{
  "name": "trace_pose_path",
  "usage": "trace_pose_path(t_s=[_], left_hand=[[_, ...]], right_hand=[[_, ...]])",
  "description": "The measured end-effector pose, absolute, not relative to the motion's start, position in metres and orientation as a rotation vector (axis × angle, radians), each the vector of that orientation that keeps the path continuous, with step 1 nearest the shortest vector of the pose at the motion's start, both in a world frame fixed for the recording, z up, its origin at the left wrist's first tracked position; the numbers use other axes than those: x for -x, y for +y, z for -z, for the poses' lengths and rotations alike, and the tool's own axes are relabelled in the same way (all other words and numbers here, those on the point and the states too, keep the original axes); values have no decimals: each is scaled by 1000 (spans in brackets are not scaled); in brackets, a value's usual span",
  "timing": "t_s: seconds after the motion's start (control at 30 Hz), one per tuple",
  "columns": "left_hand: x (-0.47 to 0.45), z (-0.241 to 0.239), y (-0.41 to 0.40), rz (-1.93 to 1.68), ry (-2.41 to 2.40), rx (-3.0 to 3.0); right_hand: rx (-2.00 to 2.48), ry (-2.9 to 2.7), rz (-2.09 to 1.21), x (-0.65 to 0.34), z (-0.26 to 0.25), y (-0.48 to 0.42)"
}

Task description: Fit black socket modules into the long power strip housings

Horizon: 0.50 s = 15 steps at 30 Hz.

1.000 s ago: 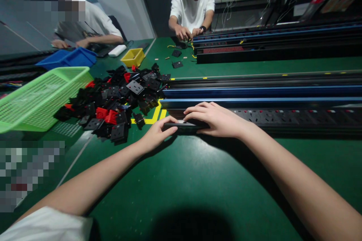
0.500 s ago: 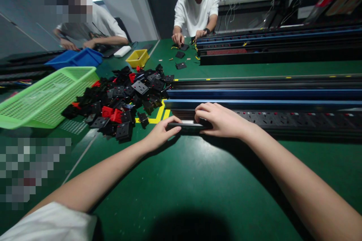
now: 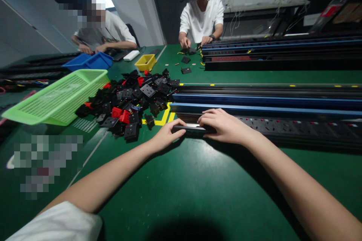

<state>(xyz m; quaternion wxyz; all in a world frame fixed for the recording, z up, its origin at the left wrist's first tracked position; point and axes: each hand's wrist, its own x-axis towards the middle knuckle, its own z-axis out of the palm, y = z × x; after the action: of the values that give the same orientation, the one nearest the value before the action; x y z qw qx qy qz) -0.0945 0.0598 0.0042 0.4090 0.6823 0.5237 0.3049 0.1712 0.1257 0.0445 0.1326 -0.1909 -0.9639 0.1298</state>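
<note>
A long black power strip (image 3: 285, 130) lies across the green table, with a row of black sockets with small red parts in its right stretch. My left hand (image 3: 166, 135) pinches the near left end of its channel between thumb and fingers. Over the channel, my right hand (image 3: 226, 126) is closed, fingers curled at the far side and thumb at the near side. A dark piece, seemingly a socket module (image 3: 209, 129), shows under it, mostly hidden. Between the hands a pale inside of the channel shows. Left of them lies a heap of black and red socket modules (image 3: 131, 131).
Blue-edged rails (image 3: 254, 108) lie just behind the strip. A green basket (image 3: 56, 101), a blue bin (image 3: 89, 61) and a yellow bin (image 3: 145, 62) stand at the left. Two people in white shirts sit across the table; more strips (image 3: 277, 62) lie at the far right.
The whole view has shifted slightly, with things appearing lower and further right. Both hands keep their hold at the strip's left end, with little visible change.
</note>
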Motion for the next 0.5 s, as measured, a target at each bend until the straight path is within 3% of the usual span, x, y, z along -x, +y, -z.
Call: trace_pose_path(t_s=[0.23, 0.5], left_hand=[[92, -7, 59, -782, 1343, -1771], [89, -9, 51, -818, 1462, -1995]], right_hand=[[597, -2838, -328, -170, -47, 123], [623, -2933, -41, -167, -52, 117]])
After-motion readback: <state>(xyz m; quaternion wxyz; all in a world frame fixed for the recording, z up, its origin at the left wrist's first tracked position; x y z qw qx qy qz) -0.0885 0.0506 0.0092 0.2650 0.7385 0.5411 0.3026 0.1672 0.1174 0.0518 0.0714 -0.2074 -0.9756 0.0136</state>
